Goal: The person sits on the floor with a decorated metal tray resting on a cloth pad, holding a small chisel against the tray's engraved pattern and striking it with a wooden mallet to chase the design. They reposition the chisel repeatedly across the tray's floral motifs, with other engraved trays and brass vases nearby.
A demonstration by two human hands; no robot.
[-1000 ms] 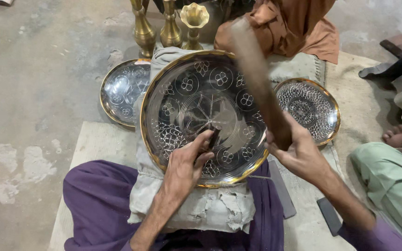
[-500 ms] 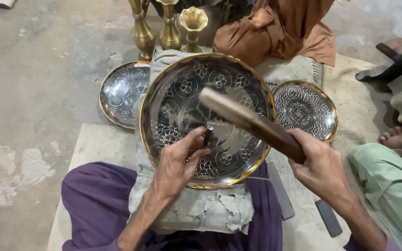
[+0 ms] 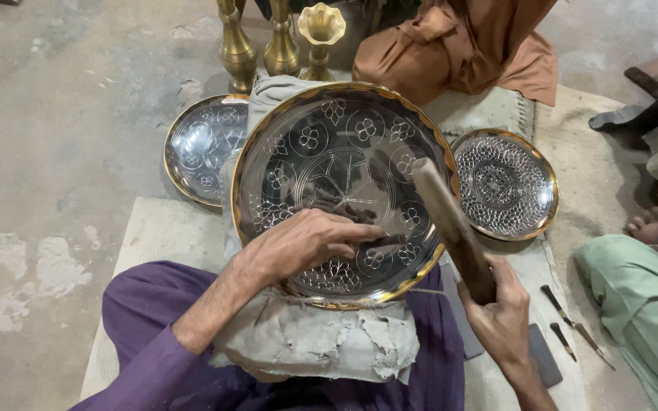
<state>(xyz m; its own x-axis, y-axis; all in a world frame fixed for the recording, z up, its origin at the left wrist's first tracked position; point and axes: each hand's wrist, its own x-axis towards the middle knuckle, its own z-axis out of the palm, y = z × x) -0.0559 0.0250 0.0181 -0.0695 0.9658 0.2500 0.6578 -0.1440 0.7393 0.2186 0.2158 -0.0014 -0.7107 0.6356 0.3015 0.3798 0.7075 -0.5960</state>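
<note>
While the big round metal plate point(image 3: 344, 190) rests on a grey pad on the person's lap, the left hand point(image 3: 306, 243) pinches a small dark chisel point(image 3: 378, 242) tight against it. The right hand point(image 3: 500, 316) grips a wooden stick point(image 3: 451, 228), fingers wrapped around it.
</note>
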